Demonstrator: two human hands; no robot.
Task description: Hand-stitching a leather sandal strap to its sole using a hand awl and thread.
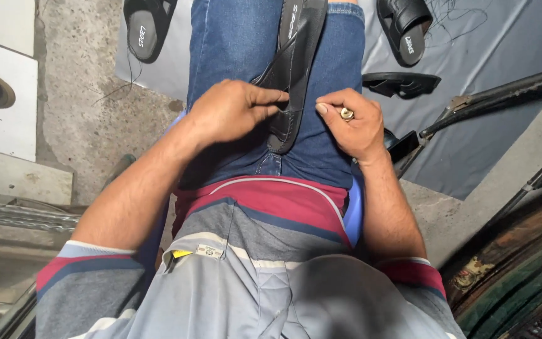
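A black sandal (290, 69) lay lengthwise along our lap, sole side up on blue jeans (233, 44), its heel end toward our waist. Our left hand (230, 113) pressed against the sandal's left edge, the fingers (270, 96) stretched flat onto the strap and touching it, with nothing closed inside them. Our right hand (352, 122) sat just beside the sandal's right edge, its fingers curled narrow and the thumb tucked in toward the strap; a ring (347, 113) showed on one finger. Whether that hand pinched anything, we could not tell.

Below the hands ran the hem of our striped shirt (271, 201), maroon, grey and navy. We sat on a blue seat (354, 213), only its edge showing.

Further out, three more black sandals lay on a grey sheet (503, 75) spread over the concrete floor (83, 119): one (148, 28) at upper left, one (406, 28) at upper right with loose thread near it, and a third (401, 83) just below that. Dark metal bars (503, 91) crossed the right side.
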